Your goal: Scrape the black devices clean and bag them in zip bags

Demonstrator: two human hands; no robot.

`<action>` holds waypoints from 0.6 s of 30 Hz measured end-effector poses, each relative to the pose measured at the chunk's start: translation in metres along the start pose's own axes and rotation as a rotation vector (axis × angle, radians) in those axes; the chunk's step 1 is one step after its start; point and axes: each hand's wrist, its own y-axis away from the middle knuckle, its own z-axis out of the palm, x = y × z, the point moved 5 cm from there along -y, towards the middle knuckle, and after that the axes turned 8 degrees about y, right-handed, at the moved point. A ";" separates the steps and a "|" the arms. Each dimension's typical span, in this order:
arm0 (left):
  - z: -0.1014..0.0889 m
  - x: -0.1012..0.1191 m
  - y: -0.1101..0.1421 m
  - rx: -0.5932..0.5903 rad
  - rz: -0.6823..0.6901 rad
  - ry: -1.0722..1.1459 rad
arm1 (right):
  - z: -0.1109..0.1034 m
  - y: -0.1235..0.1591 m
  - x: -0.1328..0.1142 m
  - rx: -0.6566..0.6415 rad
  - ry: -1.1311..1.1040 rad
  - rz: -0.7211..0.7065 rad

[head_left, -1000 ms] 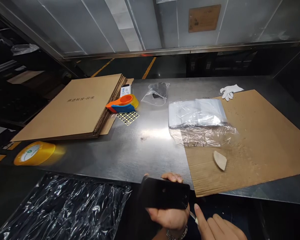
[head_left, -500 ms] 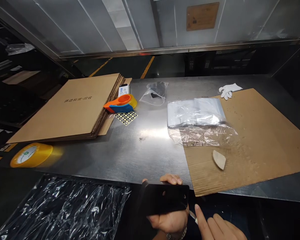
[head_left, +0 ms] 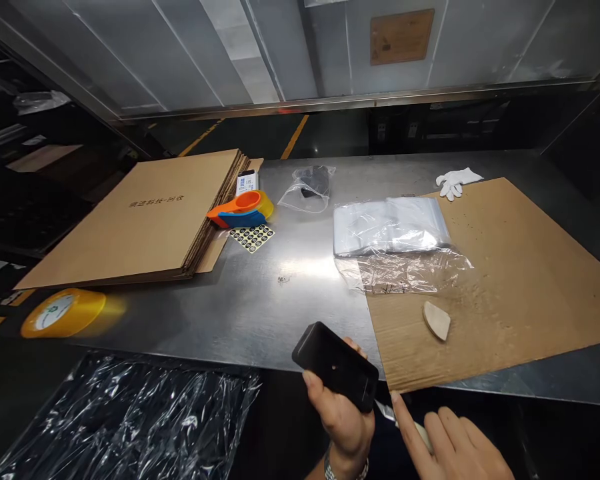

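Note:
My left hand (head_left: 341, 417) grips a flat black rectangular object (head_left: 336, 365), like a phone case, tilted just in front of the steel table's near edge. My right hand (head_left: 447, 443) is closed round a small thin tool (head_left: 386, 411) with a light handle. Its index finger lies along the tool and the tip sits at the black object's lower right corner. A wristwatch (head_left: 330, 467) shows on my left wrist.
On the steel table (head_left: 280, 293): a stack of flat cardboard (head_left: 145, 217), an orange-blue tape dispenser (head_left: 240, 208), a sticker sheet (head_left: 253, 237), clear plastic bags (head_left: 390, 230), a brown cardboard sheet (head_left: 505, 287) with a pale wedge (head_left: 437, 320), a white glove (head_left: 455, 181), a yellow tape roll (head_left: 63, 312). Crinkled plastic film (head_left: 130, 420) lies below.
My left hand has turned the black object from level to slanted and raised its left end. My right hand has shifted slightly right and down with the tool.

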 end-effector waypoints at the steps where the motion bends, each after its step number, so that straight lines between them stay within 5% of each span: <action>1: 0.000 0.000 0.000 -0.003 -0.022 0.004 | 0.002 0.001 0.002 -0.003 0.005 -0.003; 6: 0.007 -0.003 -0.002 -0.054 -0.154 0.033 | 0.009 0.003 0.013 -0.001 -0.170 0.044; 13: 0.011 -0.015 0.003 -0.096 -0.376 0.043 | 0.023 -0.016 0.020 -0.251 -1.091 0.269; 16: 0.009 -0.021 0.007 -0.058 -0.446 0.033 | 0.030 -0.019 0.014 -0.228 -1.230 0.323; 18: 0.009 -0.024 0.010 -0.025 -0.462 0.031 | 0.029 -0.020 0.009 -0.095 -1.157 0.263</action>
